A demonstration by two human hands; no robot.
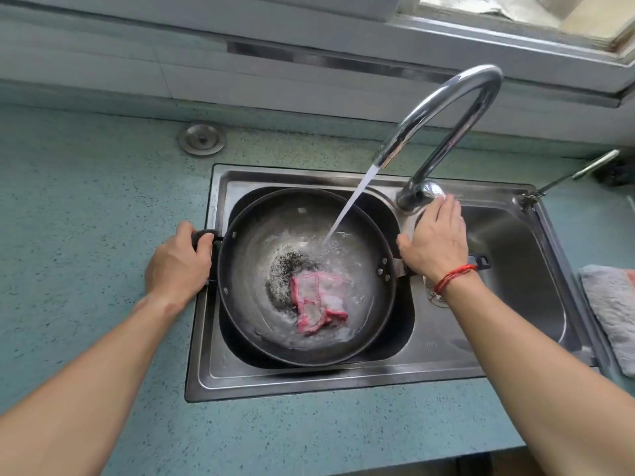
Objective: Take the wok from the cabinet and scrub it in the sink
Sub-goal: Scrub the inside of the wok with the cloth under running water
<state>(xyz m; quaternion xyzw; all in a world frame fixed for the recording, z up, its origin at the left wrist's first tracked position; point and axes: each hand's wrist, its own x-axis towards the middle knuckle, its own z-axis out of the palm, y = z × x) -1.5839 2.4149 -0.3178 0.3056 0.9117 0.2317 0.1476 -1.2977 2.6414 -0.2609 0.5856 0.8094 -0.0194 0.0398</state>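
A dark round wok point(247, 269) sits in the left basin of the steel sink point(343, 379). Water runs from the curved chrome faucet point(457, 108) into the wok. A pink and white cloth point(318, 302) lies wet inside it, beside a dark patch of residue. My left hand point(178, 262) grips the small black handle on the wok's left side. My right hand point(436, 238) hovers over the long handle with straight fingers reaching toward the faucet base; whether it touches the base is unclear.
The right basin point(515, 269) holds only its drain strainer, partly behind my wrist. A grey cloth point(611, 310) lies on the counter at the right. A round metal cap point(202, 139) sits on the teal counter behind the sink. A window sill runs along the back.
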